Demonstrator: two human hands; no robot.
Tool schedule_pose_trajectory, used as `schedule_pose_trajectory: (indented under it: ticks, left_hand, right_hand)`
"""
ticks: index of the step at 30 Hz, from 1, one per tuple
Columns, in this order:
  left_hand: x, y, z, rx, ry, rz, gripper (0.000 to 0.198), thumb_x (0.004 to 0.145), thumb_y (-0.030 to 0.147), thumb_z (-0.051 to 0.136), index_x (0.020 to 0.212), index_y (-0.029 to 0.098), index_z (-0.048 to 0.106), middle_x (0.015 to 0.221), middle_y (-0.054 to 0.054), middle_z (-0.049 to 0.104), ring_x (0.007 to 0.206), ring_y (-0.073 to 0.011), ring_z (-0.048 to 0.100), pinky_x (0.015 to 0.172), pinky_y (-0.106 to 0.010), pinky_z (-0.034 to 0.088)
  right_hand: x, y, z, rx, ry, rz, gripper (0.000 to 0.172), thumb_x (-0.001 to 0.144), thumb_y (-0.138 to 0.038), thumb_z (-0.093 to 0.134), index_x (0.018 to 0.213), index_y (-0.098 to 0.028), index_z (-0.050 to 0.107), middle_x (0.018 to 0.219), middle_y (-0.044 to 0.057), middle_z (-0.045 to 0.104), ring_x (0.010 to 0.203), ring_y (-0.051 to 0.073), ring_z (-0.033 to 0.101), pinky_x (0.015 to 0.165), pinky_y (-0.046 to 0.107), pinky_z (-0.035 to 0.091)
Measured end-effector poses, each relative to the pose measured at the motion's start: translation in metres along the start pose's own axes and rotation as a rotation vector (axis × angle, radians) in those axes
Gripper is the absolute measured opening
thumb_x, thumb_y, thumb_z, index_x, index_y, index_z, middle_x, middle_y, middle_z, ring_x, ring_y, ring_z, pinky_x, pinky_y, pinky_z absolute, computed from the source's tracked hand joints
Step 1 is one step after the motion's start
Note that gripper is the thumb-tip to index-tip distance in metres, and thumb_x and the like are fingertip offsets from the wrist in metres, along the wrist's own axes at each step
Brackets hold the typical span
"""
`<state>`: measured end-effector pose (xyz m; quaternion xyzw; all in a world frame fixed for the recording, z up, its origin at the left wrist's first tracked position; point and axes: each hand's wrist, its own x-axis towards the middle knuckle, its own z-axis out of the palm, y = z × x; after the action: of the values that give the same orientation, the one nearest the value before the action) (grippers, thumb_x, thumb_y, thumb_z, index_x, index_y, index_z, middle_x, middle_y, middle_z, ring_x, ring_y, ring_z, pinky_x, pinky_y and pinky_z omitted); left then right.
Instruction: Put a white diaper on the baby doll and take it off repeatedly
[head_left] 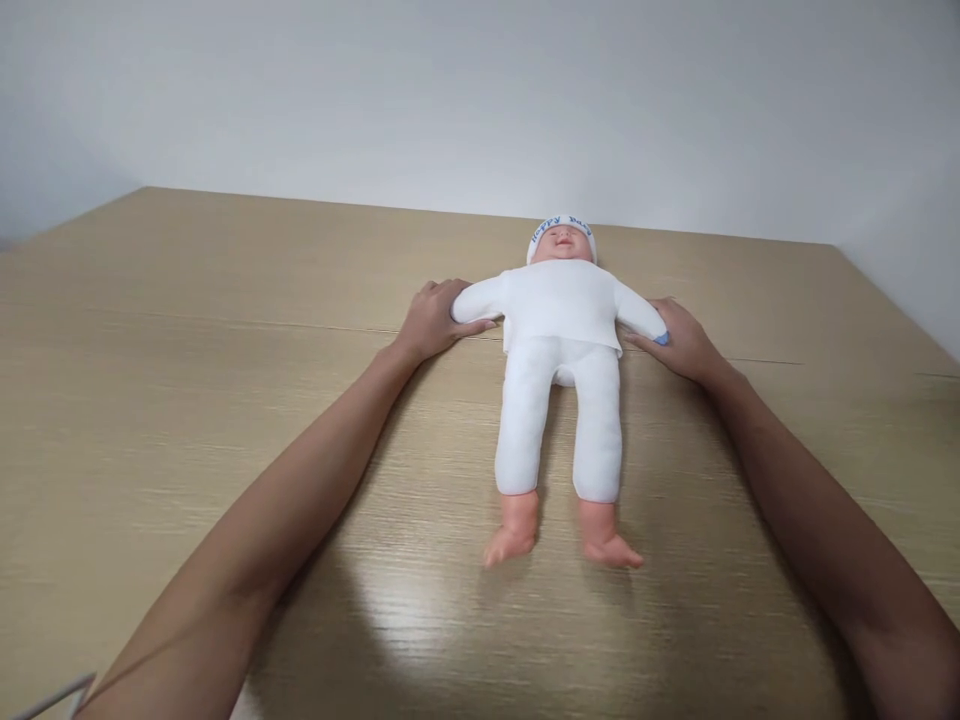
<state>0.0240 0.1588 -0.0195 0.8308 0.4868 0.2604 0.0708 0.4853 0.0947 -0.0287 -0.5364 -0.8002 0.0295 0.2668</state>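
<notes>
A baby doll (pixel 562 310) in a white top and white trousers lies on its back, head away from me and bare feet toward me. It wears a white cap (pixel 537 236) with blue lettering. My left hand (pixel 437 318) is closed around the end of the doll's sleeve on the left, thumb below it. On the opposite side, my right hand (pixel 679 338) grips the other sleeve end, where a bit of blue shows at the cuff. Both doll arms are spread out sideways. The doll's own hands are hidden in my grip.
The doll lies on a light wood-grain table (pixel 225 400) with a thin seam running across it. Behind the far edge stands a pale wall (pixel 480 100). A thin grey cord or rod (pixel 56 695) shows at the lower left corner.
</notes>
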Motion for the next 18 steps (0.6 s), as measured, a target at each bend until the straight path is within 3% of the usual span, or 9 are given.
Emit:
schedule_pose_trajectory:
  ticks: [6,10,15,18]
  left_hand:
    - [-0.015,0.003,-0.007,0.013,0.024,-0.109,0.077,0.089,0.078,0.07,0.141,0.022,0.068,0.139,-0.014,0.074,0.125,-0.0393,0.061,0.114,-0.051,0.044]
    - [-0.032,0.003,-0.014,0.032,0.026,-0.204,0.074,0.093,0.071,0.071,0.145,0.019,0.065,0.134,-0.018,0.073,0.129,-0.0411,0.056,0.115,-0.054,0.043]
    - [-0.056,0.012,-0.016,0.05,0.069,-0.243,0.059,0.1,0.05,0.063,0.148,0.015,0.063,0.139,-0.023,0.07,0.133,-0.0444,0.056,0.117,-0.061,0.043]
    - [-0.073,0.031,-0.019,0.042,0.172,-0.269,0.053,0.1,0.037,0.06,0.148,0.014,0.062,0.152,-0.023,0.062,0.143,-0.0445,0.051,0.123,-0.064,0.038]
  right_hand:
    - [-0.01,-0.014,0.003,-0.078,0.096,0.075,0.083,0.098,-0.077,0.059,0.158,-0.019,0.053,0.146,0.023,0.066,0.131,0.045,0.06,0.112,0.063,0.046]
    - [-0.029,-0.037,0.003,-0.128,0.162,0.121,0.077,0.103,-0.062,0.055,0.165,-0.019,0.042,0.16,0.025,0.055,0.144,0.046,0.05,0.118,0.065,0.043]
    - [-0.073,-0.089,-0.003,-0.179,0.205,0.211,0.068,0.105,-0.042,0.052,0.165,-0.013,0.041,0.165,0.028,0.048,0.151,0.045,0.043,0.122,0.064,0.042]
    - [-0.108,-0.131,-0.01,-0.144,0.221,0.214,0.065,0.105,-0.038,0.051,0.164,-0.013,0.042,0.163,0.027,0.05,0.15,0.043,0.045,0.122,0.066,0.042]
